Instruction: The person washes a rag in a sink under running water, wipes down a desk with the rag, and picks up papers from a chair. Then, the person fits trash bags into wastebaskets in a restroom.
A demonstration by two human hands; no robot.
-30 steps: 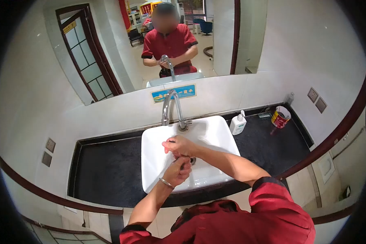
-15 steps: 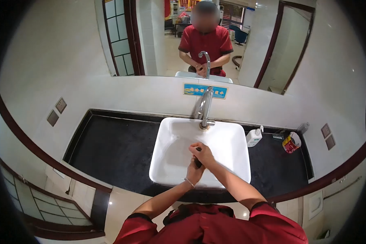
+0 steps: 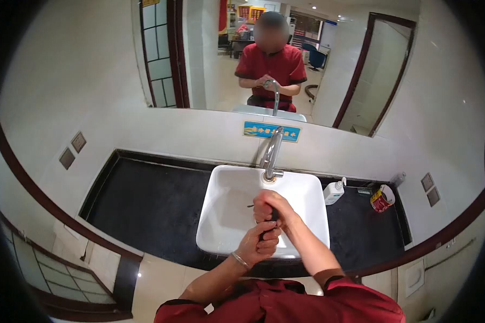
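Note:
Over the front part of the white sink (image 3: 210,215) both hands are closed round a dark cloth (image 3: 275,215), bunched up and mostly hidden by the fingers. My left hand (image 3: 256,243) grips its lower part, the fingers curled tightly. Just above and slightly to the right, my right hand (image 3: 274,206) wraps round the upper part in a fist. A small dark end pokes out left of the right fist. Behind the hands rises the chrome faucet (image 3: 273,152); I see no water stream from it.
A white pump bottle (image 3: 334,192) stands on the black counter (image 3: 145,199), right of the sink. Farther right is a red and yellow container (image 3: 382,199), with a clear bottle (image 3: 399,178) behind it. A mirror (image 3: 328,81) hangs on the wall above.
The hands have come nearer to my body and risen, and the fists now sit one above the other on the cloth. My view has tilted up slightly.

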